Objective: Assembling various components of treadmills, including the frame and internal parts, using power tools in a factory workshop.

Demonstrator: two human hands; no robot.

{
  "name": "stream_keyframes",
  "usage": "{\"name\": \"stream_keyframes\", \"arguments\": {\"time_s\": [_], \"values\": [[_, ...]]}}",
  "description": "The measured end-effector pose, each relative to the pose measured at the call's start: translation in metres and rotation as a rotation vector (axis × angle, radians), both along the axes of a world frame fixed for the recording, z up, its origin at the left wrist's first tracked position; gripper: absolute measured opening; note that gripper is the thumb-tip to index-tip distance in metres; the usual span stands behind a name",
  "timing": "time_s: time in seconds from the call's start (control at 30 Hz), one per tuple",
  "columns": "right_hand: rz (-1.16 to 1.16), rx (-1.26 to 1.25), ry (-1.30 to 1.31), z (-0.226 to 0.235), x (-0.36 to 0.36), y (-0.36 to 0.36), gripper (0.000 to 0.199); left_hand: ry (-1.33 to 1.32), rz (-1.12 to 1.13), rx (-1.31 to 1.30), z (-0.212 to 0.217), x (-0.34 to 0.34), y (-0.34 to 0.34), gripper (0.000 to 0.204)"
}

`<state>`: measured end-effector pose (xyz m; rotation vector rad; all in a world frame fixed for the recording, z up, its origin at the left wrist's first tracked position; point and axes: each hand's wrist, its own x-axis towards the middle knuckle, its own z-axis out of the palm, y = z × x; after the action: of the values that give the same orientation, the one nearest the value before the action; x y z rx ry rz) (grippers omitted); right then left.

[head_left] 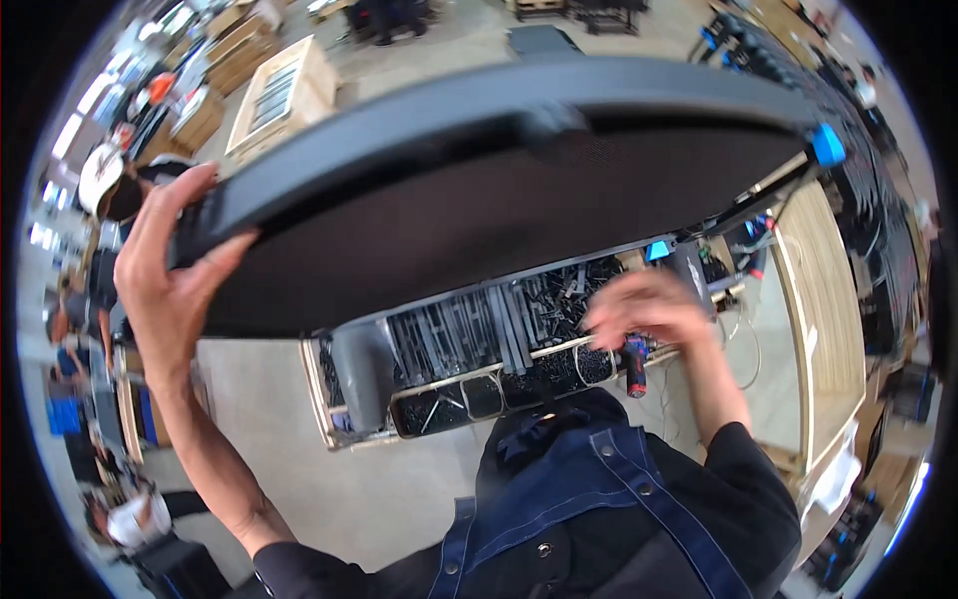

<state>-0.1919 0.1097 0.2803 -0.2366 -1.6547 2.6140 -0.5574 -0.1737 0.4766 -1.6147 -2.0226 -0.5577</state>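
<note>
Overhead, a large, curved, matte dark panel (479, 200) with a mesh-like underside is raised. The left hand (170, 270) grips its edge, fingers wrapped. The right hand (644, 309) is blurred; its finger spread cannot be told.

A large dark grey panel (479, 190), long and slightly curved with a thick rounded rim and a matte, finely textured underside, was held up high and nearly level, spanning most of the view. Its left end was gripped and its right end carried a small blue cap (826, 145).
</note>
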Motion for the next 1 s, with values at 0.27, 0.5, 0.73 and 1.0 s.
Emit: {"name": "stream_keyframes", "arguments": {"time_s": [0.27,0.5,0.73,1.0], "values": [[-0.842,-1.085,0.251,-0.324,-0.101,0.1,0.047,0.114,0.195,-0.234,-0.028,-0.153,0.158,0.064],[-1.281,-0.546,0.054,-0.367,-0.085,0.106,0.04,-0.187,-0.076,-0.358,-0.158,-0.273,0.322,0.063],[-1.408,-0.56,-0.036,-0.373,0.024,0.026,0.038,-0.487,0.181,-0.726,-0.409,-0.279,0.322,0.067],[-1.3,-0.553,-0.084,-0.402,0.031,0.037,0.036,-0.412,0.101,-0.658,-0.419,-0.25,0.346,0.056]]}}
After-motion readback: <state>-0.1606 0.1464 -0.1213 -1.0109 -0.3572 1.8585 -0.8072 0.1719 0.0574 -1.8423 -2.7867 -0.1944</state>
